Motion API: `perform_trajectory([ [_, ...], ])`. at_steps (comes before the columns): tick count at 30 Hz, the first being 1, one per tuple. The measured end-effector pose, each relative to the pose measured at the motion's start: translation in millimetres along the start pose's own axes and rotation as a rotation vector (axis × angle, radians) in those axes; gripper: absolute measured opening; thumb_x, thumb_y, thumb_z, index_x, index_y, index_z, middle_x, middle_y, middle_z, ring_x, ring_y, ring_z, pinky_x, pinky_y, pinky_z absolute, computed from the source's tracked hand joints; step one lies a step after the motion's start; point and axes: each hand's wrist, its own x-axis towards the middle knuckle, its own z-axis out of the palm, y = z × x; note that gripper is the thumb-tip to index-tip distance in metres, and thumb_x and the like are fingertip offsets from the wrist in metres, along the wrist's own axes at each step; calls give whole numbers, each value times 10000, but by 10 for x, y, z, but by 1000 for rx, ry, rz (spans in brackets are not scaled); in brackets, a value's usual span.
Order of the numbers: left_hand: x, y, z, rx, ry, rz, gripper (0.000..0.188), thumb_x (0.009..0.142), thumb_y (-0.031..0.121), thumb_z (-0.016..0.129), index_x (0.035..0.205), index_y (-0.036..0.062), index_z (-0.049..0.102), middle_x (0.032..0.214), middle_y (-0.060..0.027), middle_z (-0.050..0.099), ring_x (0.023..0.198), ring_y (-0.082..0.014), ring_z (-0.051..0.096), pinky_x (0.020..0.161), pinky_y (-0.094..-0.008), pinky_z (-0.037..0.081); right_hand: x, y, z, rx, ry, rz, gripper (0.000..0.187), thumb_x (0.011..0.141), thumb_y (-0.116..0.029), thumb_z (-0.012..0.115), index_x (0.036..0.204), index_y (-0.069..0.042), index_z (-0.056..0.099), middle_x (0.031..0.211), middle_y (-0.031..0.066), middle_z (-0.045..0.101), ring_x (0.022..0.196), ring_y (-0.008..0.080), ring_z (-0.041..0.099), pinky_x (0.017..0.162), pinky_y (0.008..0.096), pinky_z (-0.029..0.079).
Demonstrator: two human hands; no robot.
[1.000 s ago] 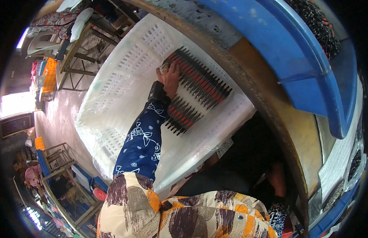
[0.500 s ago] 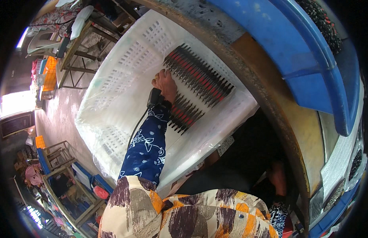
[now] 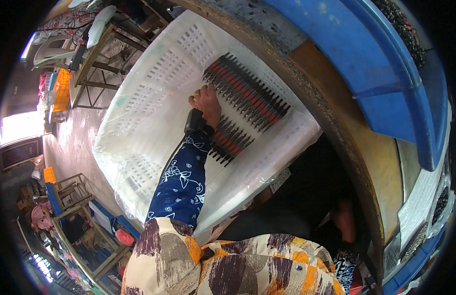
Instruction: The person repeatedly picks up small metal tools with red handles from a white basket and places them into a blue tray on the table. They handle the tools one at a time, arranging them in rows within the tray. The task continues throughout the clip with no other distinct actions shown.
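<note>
My left hand [image 3: 206, 103] reaches into a white perforated plastic crate [image 3: 154, 88] lined with clear film. Its fingers are curled closed at the upper-left end of the shorter row, and whatever they grip is hidden. Slim black-and-red pieces [image 3: 250, 93] with pointed ends lie side by side in a long double row on the crate's white bottom. The shorter row [image 3: 233, 140] of similar pieces runs beside my wrist, partly covered by it. My right hand [image 3: 343, 221] hangs low in shadow beside the bench, its fingers too dark to make out.
A curved-looking worktable edge [image 3: 331, 108] runs along the crate's right side, with a large blue plastic bin [image 3: 385, 93] on it. Black-and-red pieces [image 3: 400, 29] are heaped in the bin's far part. Wooden-framed tables [image 3: 90, 221] and an orange crate [image 3: 62, 91] stand to the left.
My left hand has shifted and turned very slightly to the right at the end of the shorter row. The rows look the same, and my right hand stays low.
</note>
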Motion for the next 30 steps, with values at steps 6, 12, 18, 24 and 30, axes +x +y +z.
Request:
perform_trajectory([
  [6,8,55,-95,4,-38,5,354,787,70,531,1141,70,531,1118,-130,522,1032,-308,511,887,-519,329,-27,128,87,-93,33,-80,354,787,-133,610,1102,21,563,1035,272,576,935,429,557,788,438,481],
  [12,23,6,-40,-14,-47,26,317,794,68,523,1110,84,546,1102,-124,534,1029,-302,513,895,-519,321,-43,208,166,-85,62,-51,317,750,-99,622,1042,19,589,999,224,592,913,362,564,821,408,471],
  [18,33,6,93,-86,10,-58,309,788,76,535,1095,101,564,1081,-110,544,1028,-296,511,892,-528,318,-39,193,160,-169,33,-28,359,715,-108,660,1040,28,590,1011,230,588,930,365,559,832,408,470],
  [24,60,46,118,-90,55,-4,383,815,151,565,1192,89,532,1226,-117,508,1155,-303,454,931,-589,287,-34,-70,-56,-147,-24,57,308,791,-190,627,1003,32,606,941,271,593,878,414,576,747,442,487],
  [30,60,137,177,-69,-148,20,512,926,365,494,1373,142,384,1453,-77,321,1351,-268,272,1012,-659,160,-21,-145,-90,-80,-19,131,296,805,-210,626,989,22,617,958,269,605,893,425,581,743,452,488],
])
